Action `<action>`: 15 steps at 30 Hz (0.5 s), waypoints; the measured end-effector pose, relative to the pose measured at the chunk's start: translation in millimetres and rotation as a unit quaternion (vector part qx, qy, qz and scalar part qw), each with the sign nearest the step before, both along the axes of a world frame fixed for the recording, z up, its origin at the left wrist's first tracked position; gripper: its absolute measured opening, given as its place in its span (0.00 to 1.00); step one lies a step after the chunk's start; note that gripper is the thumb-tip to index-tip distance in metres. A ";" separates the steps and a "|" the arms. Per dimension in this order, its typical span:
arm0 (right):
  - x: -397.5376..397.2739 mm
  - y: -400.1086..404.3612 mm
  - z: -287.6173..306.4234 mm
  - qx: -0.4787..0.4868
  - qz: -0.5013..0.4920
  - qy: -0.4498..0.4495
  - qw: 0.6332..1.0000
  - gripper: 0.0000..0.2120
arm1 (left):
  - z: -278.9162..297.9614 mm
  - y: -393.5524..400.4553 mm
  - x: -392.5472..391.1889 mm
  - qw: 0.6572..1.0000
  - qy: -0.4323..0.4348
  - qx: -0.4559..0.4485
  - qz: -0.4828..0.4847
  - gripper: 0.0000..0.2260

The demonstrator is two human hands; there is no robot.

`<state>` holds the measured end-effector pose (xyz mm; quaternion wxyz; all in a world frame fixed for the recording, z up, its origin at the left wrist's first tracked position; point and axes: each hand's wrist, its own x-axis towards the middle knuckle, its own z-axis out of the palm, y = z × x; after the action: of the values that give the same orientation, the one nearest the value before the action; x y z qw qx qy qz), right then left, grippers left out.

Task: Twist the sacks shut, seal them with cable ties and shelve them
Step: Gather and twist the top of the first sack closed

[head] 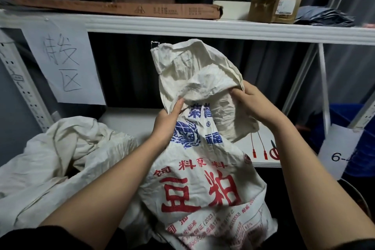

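Far left there's a perforated metal upright (24,95) with a handwritten paper sign (63,65) taped beside it, so that side is boxed in. A crumpled plain sack (67,148) slumps low on the left, soft and wrinkly, touching the printed sack (203,178) in the middle. That one's woven white cloth with red and blue lettering, standing in front of the lower shelf (257,144), its floppy mouth reaching nearly to the upper shelf (223,30) edge. Left hand (168,122) grips the neck, right hand (251,103) pinches the rim, hands apart. Red cable ties (259,148) lie on the lower shelf just right of the sack, with red-handled scissors (274,151) next to them. A blue bin (349,119) crowds the far right.
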<state>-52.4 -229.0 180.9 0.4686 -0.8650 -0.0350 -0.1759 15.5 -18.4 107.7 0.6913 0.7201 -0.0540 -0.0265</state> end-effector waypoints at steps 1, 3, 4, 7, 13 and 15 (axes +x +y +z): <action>-1.3 6.1 1.6 0.041 0.019 0.006 0.999 0.07 | 0.1 -0.9 -0.2 1.000 -0.005 0.015 0.002 0.23; -2.6 16.3 3.9 0.102 0.043 0.006 0.994 0.07 | 0.4 -2.6 -2.3 0.999 -0.024 0.033 -0.002 0.18; -1.4 20.0 4.9 0.111 0.047 0.002 0.993 0.08 | -0.5 -3.5 -2.5 0.999 -0.034 0.040 -0.005 0.17; 0.2 29.5 10.0 0.121 0.082 0.023 0.989 0.07 | -1.6 -5.9 -3.1 0.997 -0.054 0.054 -0.002 0.19; -2.7 38.3 21.8 0.173 0.155 0.019 0.972 0.04 | -0.9 -5.4 -6.9 0.991 -0.071 0.116 -0.004 0.28; 1.4 43.9 23.7 0.203 0.121 -0.029 0.971 0.06 | -6.4 -6.2 -13.0 0.990 -0.092 0.064 -0.086 0.36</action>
<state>-51.0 -185.1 204.6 0.6506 -0.7360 -0.1163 -0.1466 2.6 -24.7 101.3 0.6311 0.7547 -0.1778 -0.0227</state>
